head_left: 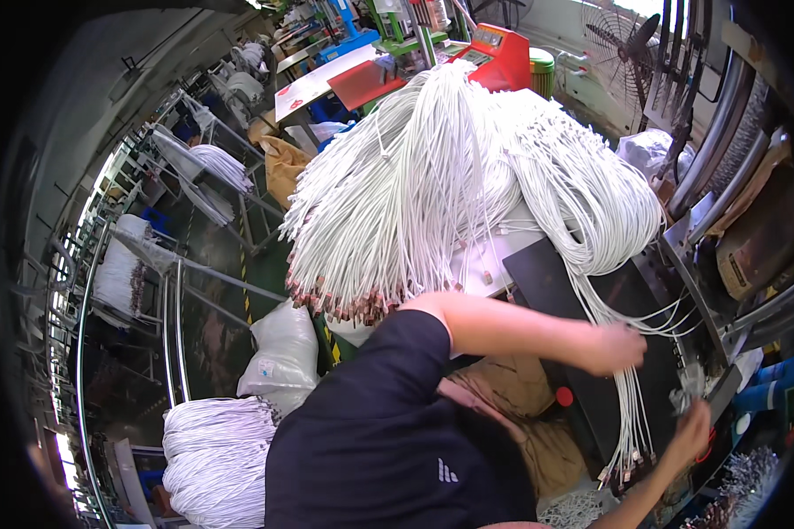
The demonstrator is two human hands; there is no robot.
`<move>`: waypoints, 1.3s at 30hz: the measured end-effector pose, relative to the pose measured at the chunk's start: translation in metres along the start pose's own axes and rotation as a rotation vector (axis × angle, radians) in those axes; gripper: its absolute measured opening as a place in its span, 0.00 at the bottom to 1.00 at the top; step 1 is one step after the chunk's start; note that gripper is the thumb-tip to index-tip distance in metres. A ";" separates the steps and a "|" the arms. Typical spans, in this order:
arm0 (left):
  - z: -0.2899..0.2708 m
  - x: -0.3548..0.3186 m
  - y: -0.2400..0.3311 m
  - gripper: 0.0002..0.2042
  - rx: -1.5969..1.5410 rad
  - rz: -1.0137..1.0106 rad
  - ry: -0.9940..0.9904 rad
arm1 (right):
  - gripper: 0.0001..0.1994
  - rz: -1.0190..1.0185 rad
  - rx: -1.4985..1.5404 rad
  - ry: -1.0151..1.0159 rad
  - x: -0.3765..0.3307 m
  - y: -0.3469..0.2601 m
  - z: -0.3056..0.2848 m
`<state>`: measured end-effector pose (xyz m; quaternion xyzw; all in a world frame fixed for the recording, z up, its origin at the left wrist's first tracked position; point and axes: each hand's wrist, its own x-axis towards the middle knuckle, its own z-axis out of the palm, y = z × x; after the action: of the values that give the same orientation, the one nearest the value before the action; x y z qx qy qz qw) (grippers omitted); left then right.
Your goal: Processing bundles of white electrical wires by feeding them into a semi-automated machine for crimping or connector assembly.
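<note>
My left hand, blurred, is closed at the strand of white cables that hangs down over a black work surface. A few single cables stretch from beside it to the right. Small connector ends tip the strand at its lower end. My right hand is raised at the right edge of the black surface, with its fingers curled. Just above it is a smeared greyish, shiny thing, whose kind I cannot make out. The strand comes from a large looped bundle of white cables.
A big heap of white cables with reddish-brown ends covers the table. Behind it stands a red machine. A cable bundle and a white sack are on the left. Metal posts and a fan stand at the right.
</note>
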<state>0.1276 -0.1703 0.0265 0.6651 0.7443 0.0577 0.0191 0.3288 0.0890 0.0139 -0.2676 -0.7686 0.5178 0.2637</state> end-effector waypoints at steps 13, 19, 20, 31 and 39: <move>0.014 0.031 -0.029 0.12 -0.257 -0.042 -0.063 | 0.27 -0.277 -0.609 0.569 -0.185 0.011 -0.030; -0.029 0.054 0.056 0.13 -0.526 0.161 0.109 | 0.41 -0.478 -0.800 -0.010 -0.115 -0.059 0.016; -0.031 0.051 0.052 0.14 -0.615 0.164 0.183 | 0.34 -0.520 -0.927 -0.118 -0.096 -0.068 0.016; -0.031 -0.024 -0.063 0.14 -0.392 -0.203 0.162 | 0.26 -0.313 -0.611 -0.446 -0.032 -0.094 0.053; -0.023 -0.021 -0.089 0.16 -0.820 -0.142 -0.195 | 0.24 -0.379 -0.795 -0.317 -0.028 -0.080 0.029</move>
<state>0.0398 -0.2020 0.0388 0.5518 0.6984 0.2845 0.3561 0.3184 0.0251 0.0757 -0.1206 -0.9735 0.1602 0.1098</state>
